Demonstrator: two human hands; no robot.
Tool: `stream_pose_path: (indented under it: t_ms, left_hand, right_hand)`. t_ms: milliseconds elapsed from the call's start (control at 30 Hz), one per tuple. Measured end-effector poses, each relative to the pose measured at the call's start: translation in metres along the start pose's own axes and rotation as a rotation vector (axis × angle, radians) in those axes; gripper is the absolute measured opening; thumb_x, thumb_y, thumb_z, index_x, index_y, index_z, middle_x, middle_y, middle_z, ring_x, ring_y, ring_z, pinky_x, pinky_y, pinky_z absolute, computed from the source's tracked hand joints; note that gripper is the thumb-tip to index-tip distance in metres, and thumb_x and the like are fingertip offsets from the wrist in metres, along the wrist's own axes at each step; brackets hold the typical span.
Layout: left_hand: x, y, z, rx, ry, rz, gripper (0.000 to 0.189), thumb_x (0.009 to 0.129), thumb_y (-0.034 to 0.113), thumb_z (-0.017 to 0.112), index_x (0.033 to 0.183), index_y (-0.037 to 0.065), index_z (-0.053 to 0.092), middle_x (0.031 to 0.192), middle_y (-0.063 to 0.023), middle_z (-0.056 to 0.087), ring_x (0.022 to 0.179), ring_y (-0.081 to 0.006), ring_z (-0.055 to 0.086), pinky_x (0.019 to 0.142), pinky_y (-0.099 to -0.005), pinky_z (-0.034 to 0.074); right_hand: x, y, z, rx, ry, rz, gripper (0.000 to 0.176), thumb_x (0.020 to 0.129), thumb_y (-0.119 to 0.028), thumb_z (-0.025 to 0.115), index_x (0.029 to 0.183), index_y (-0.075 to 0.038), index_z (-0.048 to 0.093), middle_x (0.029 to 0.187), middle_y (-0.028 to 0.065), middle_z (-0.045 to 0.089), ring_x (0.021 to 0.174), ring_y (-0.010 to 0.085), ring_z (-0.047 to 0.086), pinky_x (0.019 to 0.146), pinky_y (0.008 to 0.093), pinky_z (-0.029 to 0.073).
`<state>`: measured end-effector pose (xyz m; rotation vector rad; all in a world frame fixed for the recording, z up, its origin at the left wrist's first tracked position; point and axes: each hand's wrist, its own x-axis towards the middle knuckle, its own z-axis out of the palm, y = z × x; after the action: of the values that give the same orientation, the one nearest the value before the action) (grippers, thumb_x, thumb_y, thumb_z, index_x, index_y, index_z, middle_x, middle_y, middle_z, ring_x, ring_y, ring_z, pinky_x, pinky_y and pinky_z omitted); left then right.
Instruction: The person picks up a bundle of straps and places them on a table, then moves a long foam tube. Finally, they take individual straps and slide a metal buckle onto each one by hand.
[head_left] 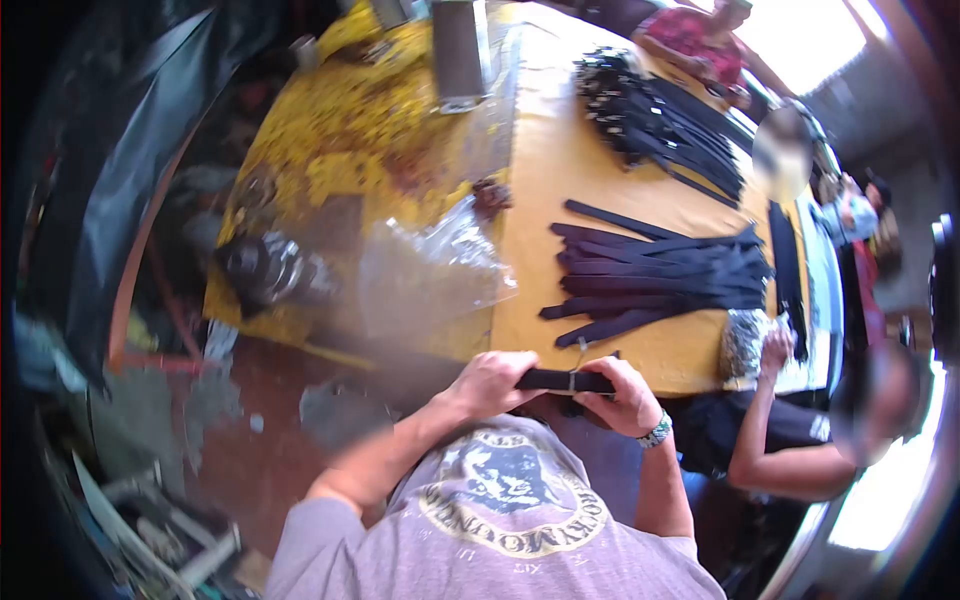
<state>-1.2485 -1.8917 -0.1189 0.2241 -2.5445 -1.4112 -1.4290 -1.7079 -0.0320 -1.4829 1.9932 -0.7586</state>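
Just off the table's front edge, a dark strap (pixel 548 379), like a belt, stretches between my two hands. My left hand (pixel 488 384) is closed around its left end. At the other end, my right hand (pixel 622 398) grips it with the thumb and fingers. A thin pale band or loop (pixel 572 382) crosses the strap near my right fingers; its kind is too small to tell. Beyond my hands, several similar dark straps (pixel 660 275) lie fanned out side by side on the table (pixel 540 150).
Another heap of dark straps with shiny ends (pixel 612 100) lies farther back. Clear plastic (pixel 440 260) covers part of the stained yellow left side, near a metal box (pixel 460 55). At right, a co-worker's hand (pixel 777 345) touches a clear bag (pixel 743 345). Other people sit around the table.
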Motion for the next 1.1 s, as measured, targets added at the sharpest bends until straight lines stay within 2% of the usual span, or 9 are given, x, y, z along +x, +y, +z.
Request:
stream_pose_path:
  t_ms: [133,233,300,500,733,833,967,1000,1100]
  left_hand:
    - [-0.014,0.034,-0.041,-0.266,-0.176,-0.124,0.034,0.089,0.031,0.08,0.098,0.001,0.066,0.085,-0.02,0.072,0.08,-0.0391,0.072,0.07,-0.0426,0.054]
    - [-0.02,0.047,-0.057,-0.359,-0.239,-0.102,0.034,0.081,0.022,0.088,0.102,0.001,0.072,0.084,-0.0132,0.073,0.074,-0.0189,0.071,0.069,-0.0325,0.055]
    - [-0.021,0.054,-0.063,-0.344,-0.282,-0.043,0.034,0.079,0.019,0.09,0.101,0.0,0.072,0.082,-0.0106,0.073,0.073,-0.0149,0.07,0.069,-0.0299,0.055]
    - [-0.039,0.05,-0.045,-0.41,-0.475,0.085,0.036,0.079,0.023,0.091,0.103,0.003,0.074,0.082,-0.0122,0.074,0.07,-0.0189,0.071,0.068,-0.0317,0.056]
    - [-0.053,0.086,-0.027,-0.438,-0.66,0.111,0.03,0.079,0.015,0.09,0.1,0.001,0.074,0.083,-0.008,0.075,0.072,-0.0126,0.069,0.068,-0.0288,0.056]
    - [-0.064,0.087,-0.011,-0.325,-0.856,0.176,0.039,0.082,0.021,0.088,0.111,0.002,0.07,0.089,-0.0148,0.075,0.076,-0.021,0.074,0.073,-0.0332,0.058]
    - [-0.08,0.124,0.022,-0.342,-0.891,0.128,0.037,0.084,0.02,0.087,0.111,0.002,0.07,0.086,-0.0133,0.074,0.074,-0.0209,0.073,0.073,-0.033,0.058]
    - [-0.086,0.133,0.035,-0.402,-0.874,0.117,0.032,0.08,0.018,0.09,0.1,0.001,0.073,0.081,-0.0065,0.073,0.075,-0.0091,0.065,0.07,-0.0288,0.055]
    - [-0.103,0.15,0.083,-0.267,-1.028,0.198,0.031,0.08,0.019,0.091,0.098,0.001,0.072,0.081,-0.0065,0.073,0.074,-0.0094,0.065,0.071,-0.0296,0.055]
  right_hand:
    - [-0.007,-0.033,-0.002,0.177,-0.007,-0.01,0.044,0.081,-0.017,0.085,0.117,-0.003,0.064,0.099,0.0161,0.069,0.089,0.0362,0.067,0.077,0.0427,0.053]
    - [-0.011,-0.061,-0.002,0.135,-0.069,0.018,0.046,0.08,-0.017,0.086,0.12,-0.004,0.066,0.098,0.0126,0.072,0.089,0.0302,0.071,0.078,0.0392,0.056]
    - [-0.022,-0.062,0.01,0.166,-0.025,-0.036,0.042,0.082,-0.015,0.084,0.119,-0.004,0.067,0.098,0.0129,0.072,0.088,0.0322,0.07,0.079,0.0389,0.055]
    - [-0.073,-0.101,0.031,0.188,0.127,0.064,0.035,0.087,-0.018,0.082,0.116,-0.003,0.068,0.092,0.0134,0.07,0.084,0.0303,0.069,0.073,0.0398,0.054]
    - [-0.152,-0.135,0.062,0.364,0.339,0.221,0.037,0.089,-0.023,0.08,0.115,-0.001,0.065,0.087,0.0143,0.068,0.078,0.0329,0.068,0.068,0.0391,0.053]
    - [-0.185,-0.142,0.069,0.346,0.411,0.229,0.035,0.089,-0.023,0.08,0.112,-0.001,0.065,0.087,0.0141,0.067,0.077,0.0328,0.067,0.068,0.0393,0.052]
    - [-0.242,-0.145,0.081,0.372,0.496,0.241,0.034,0.089,-0.022,0.081,0.111,-0.001,0.066,0.088,0.014,0.068,0.077,0.0317,0.067,0.068,0.0383,0.052]
    - [-0.262,-0.145,0.086,0.378,0.524,0.252,0.034,0.089,-0.021,0.081,0.113,-0.001,0.067,0.088,0.0137,0.068,0.077,0.0306,0.068,0.069,0.0377,0.052]
    - [-0.322,-0.147,0.104,0.385,0.626,0.27,0.035,0.087,-0.018,0.082,0.114,-0.001,0.068,0.087,0.0127,0.069,0.076,0.0277,0.068,0.069,0.0358,0.052]
